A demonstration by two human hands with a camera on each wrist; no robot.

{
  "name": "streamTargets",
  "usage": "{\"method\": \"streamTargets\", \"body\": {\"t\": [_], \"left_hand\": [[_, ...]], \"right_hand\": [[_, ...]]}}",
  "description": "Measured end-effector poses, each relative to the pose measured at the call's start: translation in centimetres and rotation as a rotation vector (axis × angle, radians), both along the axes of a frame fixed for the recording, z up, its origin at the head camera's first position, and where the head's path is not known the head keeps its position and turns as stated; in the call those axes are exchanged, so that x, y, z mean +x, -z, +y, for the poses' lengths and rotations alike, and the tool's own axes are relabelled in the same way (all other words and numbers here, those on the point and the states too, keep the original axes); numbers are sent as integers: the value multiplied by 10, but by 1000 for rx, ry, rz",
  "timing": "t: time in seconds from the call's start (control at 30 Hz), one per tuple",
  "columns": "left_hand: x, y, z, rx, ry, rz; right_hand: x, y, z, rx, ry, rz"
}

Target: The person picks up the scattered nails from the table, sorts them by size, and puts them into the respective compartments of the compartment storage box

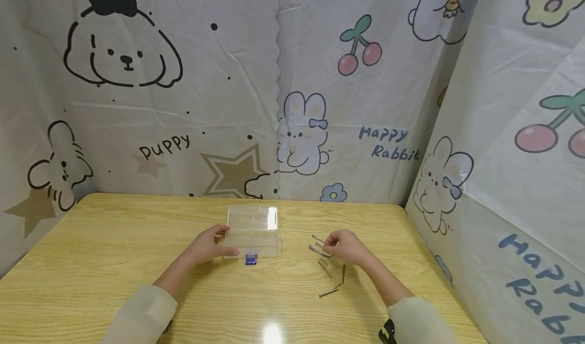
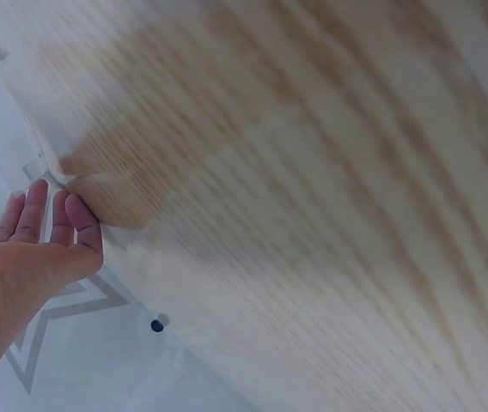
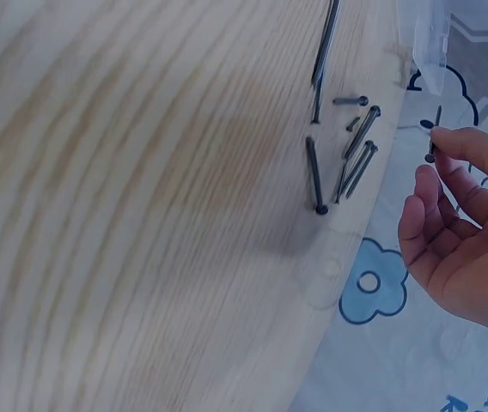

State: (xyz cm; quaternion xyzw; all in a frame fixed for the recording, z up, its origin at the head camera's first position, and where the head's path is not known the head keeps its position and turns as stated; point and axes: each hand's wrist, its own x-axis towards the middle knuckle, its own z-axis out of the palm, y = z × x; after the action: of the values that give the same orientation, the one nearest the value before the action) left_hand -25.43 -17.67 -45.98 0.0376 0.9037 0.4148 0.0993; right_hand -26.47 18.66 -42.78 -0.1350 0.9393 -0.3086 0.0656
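Note:
A clear plastic box point(image 1: 262, 243) with its lid point(image 1: 251, 218) raised at the back sits mid-table, a blue latch point(image 1: 251, 259) on its front. My left hand point(image 1: 211, 245) holds the box at its left side, thumb along the front and fingers toward the hinge. My right hand point(image 1: 346, 246) pinches a short nail point(image 3: 434, 142) between thumb and forefinger, above the loose nails. Several nails of differing lengths lie on the table right of the box, among them a dark nail point(image 3: 315, 176) and a nail point(image 1: 329, 293) nearer me.
The light wooden table point(image 1: 114, 242) meets a printed cloth point(image 1: 205, 100) hung along its back and sides. Another nail point(image 1: 344, 274) lies below my right wrist. A bright reflection shows near the table's front.

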Motion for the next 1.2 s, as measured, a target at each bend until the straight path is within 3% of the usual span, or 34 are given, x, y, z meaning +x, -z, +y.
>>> {"method": "streamTargets", "body": {"t": [0.57,1.2], "left_hand": [[-3,5,-2,15,2,8],[-5,7,-4,34,6,16]], "right_hand": [[-4,1,-41,-29,-110,-45],[-12,-8,-76,-17,-172,-7]]}}
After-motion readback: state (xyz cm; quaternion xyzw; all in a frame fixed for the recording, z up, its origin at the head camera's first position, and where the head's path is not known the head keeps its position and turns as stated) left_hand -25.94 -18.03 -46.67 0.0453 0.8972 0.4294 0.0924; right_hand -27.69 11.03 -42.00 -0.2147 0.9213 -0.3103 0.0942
